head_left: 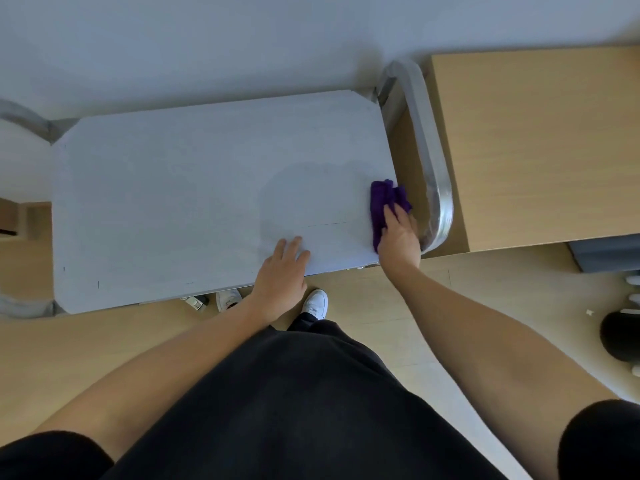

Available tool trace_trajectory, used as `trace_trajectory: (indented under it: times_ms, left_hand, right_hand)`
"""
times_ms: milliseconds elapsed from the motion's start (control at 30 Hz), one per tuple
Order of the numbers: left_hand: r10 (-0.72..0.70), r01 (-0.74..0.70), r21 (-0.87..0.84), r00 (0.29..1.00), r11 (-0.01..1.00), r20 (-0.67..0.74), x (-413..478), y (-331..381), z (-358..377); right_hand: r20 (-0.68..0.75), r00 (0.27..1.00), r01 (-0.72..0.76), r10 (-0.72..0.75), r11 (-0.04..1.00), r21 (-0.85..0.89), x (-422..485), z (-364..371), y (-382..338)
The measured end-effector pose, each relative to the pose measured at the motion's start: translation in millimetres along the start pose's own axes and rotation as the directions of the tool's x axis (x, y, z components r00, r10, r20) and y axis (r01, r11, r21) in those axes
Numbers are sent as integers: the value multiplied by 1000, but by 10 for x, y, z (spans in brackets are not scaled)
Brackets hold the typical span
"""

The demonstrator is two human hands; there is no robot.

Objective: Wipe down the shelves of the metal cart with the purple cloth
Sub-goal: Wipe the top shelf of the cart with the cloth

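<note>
Cloth [381, 199] under right hand [398, 240], left hand [282, 268] apart

Top shelf open on the left and middle, crowded at the right end

The metal cart's top shelf [166, 202] offers free passage from its left edge across the middle. At the right edge the right hand [398, 237] presses the purple cloth [382, 200], hemmed in by the curved handle rail [434, 161] and a wooden desk [540, 150] just beyond. The left hand [282, 271] lies flat on the near edge. A wall [242, 46] closes off the far edge.
</note>
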State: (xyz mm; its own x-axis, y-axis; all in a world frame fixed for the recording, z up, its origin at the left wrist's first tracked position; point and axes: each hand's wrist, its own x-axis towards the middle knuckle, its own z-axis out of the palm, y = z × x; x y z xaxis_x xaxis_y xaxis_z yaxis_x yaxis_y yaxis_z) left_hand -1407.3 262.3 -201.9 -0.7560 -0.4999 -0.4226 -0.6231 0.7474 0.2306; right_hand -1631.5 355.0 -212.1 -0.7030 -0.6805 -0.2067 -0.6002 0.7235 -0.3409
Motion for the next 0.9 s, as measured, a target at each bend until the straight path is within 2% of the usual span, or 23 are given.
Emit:
trace_trajectory:
  times_ms: [100,167,233,300,400,467,567,633,700,767,833,900]
  left_hand:
    - [-16,16,-3,1000,1000,5,33,50,3]
    - [-28,28,-1,1000,1000,7,35,52,-4]
    - [-28,28,4,1000,1000,9,26,34,-10]
    - [-28,28,-4,1000,1000,1,14,13,-17]
    - [-12,12,-9,1000,1000,-3,-18,-39,-43]
    - [4,-4,-2,1000,1000,3,-48,-101,-71]
    - [-22,22,-33,1000,999,-3,-115,-257,-120]
    - [-27,27,-43,1000,999,-7,-174,-398,-138]
    - [-11,11,-31,1000,999,2,-219,-528,-138]
    - [23,-22,-38,1000,999,8,-245,-606,-146]
    - [43,-42,-59,999,997,3,-258,-649,-157]
    - [44,-45,-64,999,997,-5,-274,-705,-169]
  right_hand:
    - [4,998,-64,64,998,2,-46,40,-134]
    - [32,999,-26,26,1000,14,-111,146,-365]
    - [104,987,119,-122,992,38,-220,290,-599]
    - [171,941,288,-293,956,54,-313,402,-725]
    - [183,911,362,-369,929,71,-215,348,-596]
    - [140,943,299,-303,953,50,-101,255,-371]
    - [23,998,66,-67,997,34,6,128,-131]
    - [-4,999,-54,54,998,40,-12,148,-248]
    - [-1,997,-83,83,995,58,-82,239,-551]
    - [62,997,44,-51,993,112,-223,395,-928]
    - [162,948,253,-275,957,144,-419,585,-1265]
    - [201,896,375,-396,917,136,-521,683,-1406]
